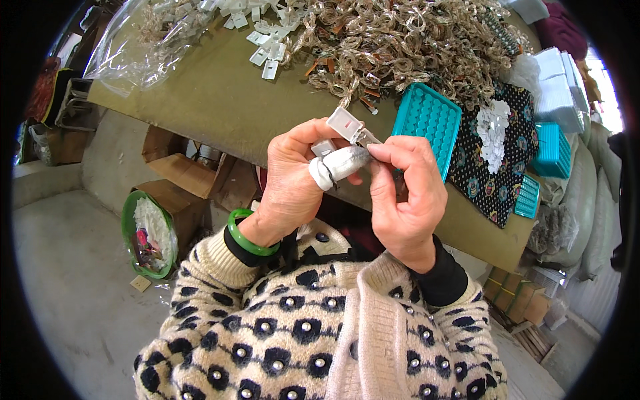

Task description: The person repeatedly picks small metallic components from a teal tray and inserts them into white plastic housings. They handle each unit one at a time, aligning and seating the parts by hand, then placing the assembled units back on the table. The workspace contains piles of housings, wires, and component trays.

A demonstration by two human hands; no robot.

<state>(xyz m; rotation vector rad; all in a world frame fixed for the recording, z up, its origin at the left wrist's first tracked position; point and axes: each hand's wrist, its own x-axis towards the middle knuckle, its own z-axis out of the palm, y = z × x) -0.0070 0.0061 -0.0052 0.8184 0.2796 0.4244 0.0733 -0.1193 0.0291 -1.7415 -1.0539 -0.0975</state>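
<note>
My left hand (290,180), with a green bangle (253,233) at the wrist, is closed on a small white plastic case (345,125). Its thumb has a white wrapping (341,167) tied with a dark band. A second white piece (323,148) shows between the left fingers. From the case's far end a clear wire bundle (345,100) runs toward the heap. Thumb and forefinger of my right hand (410,193) pinch together at the case's near end, beside the wrapped thumb. What they grip is too small to make out.
A heap of coiled clear wires (413,40) covers the table's far side, with loose white cases (267,50) to its left. A teal dimpled tray (430,127) lies right of my hands, near white discs (493,133) on patterned cloth (473,180). A green basin (150,233) stands lower left.
</note>
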